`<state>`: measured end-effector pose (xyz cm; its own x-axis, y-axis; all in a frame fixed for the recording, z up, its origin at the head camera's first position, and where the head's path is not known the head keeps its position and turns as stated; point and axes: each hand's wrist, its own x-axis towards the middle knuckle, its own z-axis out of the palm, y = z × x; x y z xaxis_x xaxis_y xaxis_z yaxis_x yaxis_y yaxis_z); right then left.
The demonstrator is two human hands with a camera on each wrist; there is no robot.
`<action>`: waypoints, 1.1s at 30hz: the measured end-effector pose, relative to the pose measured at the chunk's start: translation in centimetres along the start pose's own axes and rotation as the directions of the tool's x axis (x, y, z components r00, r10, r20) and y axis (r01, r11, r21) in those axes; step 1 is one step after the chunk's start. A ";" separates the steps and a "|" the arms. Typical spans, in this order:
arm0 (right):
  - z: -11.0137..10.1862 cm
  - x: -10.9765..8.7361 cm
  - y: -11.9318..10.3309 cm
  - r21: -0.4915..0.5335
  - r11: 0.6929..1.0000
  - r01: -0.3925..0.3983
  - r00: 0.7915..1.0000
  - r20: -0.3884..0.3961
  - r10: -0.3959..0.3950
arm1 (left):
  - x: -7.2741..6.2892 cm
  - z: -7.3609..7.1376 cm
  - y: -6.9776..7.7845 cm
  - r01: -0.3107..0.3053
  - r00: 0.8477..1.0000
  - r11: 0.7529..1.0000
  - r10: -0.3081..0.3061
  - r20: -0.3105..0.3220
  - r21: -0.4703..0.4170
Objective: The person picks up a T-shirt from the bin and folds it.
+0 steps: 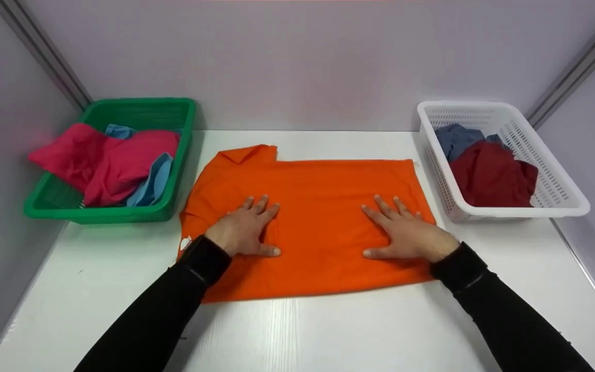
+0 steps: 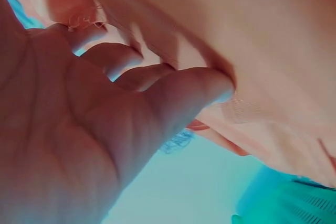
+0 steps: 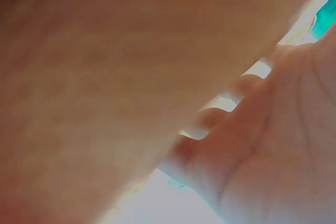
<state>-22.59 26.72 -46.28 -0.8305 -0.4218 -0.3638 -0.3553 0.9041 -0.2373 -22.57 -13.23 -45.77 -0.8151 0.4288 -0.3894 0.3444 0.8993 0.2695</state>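
An orange T-shirt lies spread on the white table, its body toward the right and a sleeve sticking out at the upper left. A small white label shows at its left edge, beside my left wrist. My left hand rests on the left half of the shirt with fingers spread and thumb pointing inward. On the right half, my right hand presses the fabric in the same way, fingers fanned out. Both wrist views show fabric close to the palm, blurred in the right one.
At the back left stands a green basket holding pink cloth and light blue cloth. A white basket at the back right holds dark red cloth and blue-grey cloth. Pale walls border the table.
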 end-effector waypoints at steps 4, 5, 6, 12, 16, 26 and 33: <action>0.8 -1.7 -0.7 0.011 1.000 0.004 1.000 0.012 -0.004 | -1.7 1.2 0.8 -0.008 1.000 1.000 0.008 -0.010 -0.001; 0.9 -2.0 -1.0 0.015 1.000 0.003 1.000 0.020 -0.003 | -2.1 1.4 0.9 -0.009 1.000 1.000 0.009 -0.008 -0.002; 0.9 -2.4 -1.2 0.019 1.000 -0.001 1.000 0.031 0.001 | -2.4 1.5 1.1 -0.009 1.000 1.000 0.009 -0.003 -0.003; -0.4 -3.1 -2.3 0.001 1.000 -0.021 0.997 0.078 0.020 | -3.0 0.8 1.1 -0.017 0.999 0.999 0.016 0.037 0.033; -1.9 -1.9 -1.9 -0.018 1.000 0.007 1.000 0.006 -0.007 | -2.3 -0.6 0.7 -0.029 1.000 0.991 0.030 -0.008 0.130; -4.2 2.7 0.0 -0.018 1.000 -0.013 0.986 -0.165 0.009 | 1.9 -3.6 -1.2 0.045 0.969 0.976 0.009 -0.246 0.211; -4.7 5.0 1.8 -0.019 0.999 -0.033 0.957 -0.288 0.026 | 4.9 -4.6 -3.0 0.127 0.952 0.971 -0.063 -0.298 0.202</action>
<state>-29.36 26.57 -44.31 -0.9277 -0.3610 -0.0951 -0.3360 0.9185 -0.2085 -29.75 -14.25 -44.47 -0.9370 0.3262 -0.1251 0.3245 0.9453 0.0344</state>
